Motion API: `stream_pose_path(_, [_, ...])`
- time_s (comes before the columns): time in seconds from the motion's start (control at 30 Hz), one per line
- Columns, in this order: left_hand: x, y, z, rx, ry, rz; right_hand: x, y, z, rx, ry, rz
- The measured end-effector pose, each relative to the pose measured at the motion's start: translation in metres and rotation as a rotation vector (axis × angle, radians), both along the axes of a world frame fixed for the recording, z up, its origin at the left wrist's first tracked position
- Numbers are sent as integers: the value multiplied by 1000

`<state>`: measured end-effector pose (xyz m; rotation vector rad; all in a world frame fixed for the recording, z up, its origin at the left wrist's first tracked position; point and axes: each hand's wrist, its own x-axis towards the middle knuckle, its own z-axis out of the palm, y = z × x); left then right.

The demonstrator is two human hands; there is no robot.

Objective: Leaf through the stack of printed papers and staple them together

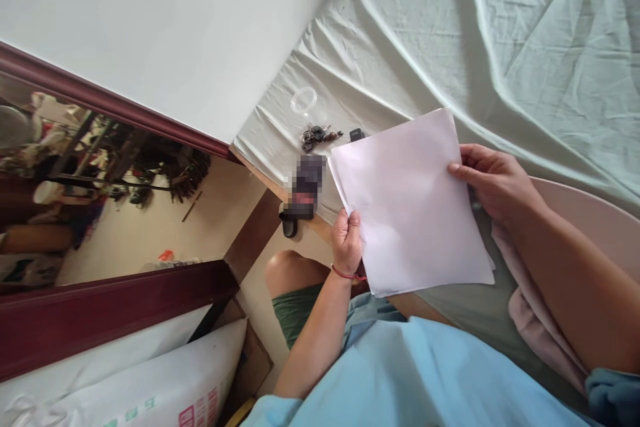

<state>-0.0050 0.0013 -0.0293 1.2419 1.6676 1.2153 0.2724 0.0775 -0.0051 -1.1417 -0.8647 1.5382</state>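
A thin stack of white paper sheets (413, 207) is held over my lap, its edges slightly out of line. On the near left side, my left hand (347, 240) pinches the stack with the thumb on top; a red cord circles that wrist. My right hand (493, 177) grips the upper right edge, thumb above and fingers behind the sheets. The face turned toward me looks blank. Beyond the paper's left corner, a small black object (357, 135) lies on the pale green sheet, partly covered by the paper.
The bed's pale green sheet (415, 47) is wrinkled. Near its corner lie a bunch of keys (315, 137), a clear plastic cup (304, 101) and a dark blurred-out item (307, 180). Pink cloth (537, 330) lies by my right arm. White sacks (165, 373) stand lower left, near a dark red doorframe (115, 310).
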Motion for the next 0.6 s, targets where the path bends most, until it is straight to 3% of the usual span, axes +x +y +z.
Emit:
stream_pose_path(0.23, [4,1,2,34,-98,-28,4,-2,-4,-9,42,106])
stream_pose_path(0.4, [3,1,-3,56,-171,53,0,-1,-8,62,62,-4])
stream_pose_path(0.6, [1,0,-6,5,-109,97,1,6,2,155,234,-210])
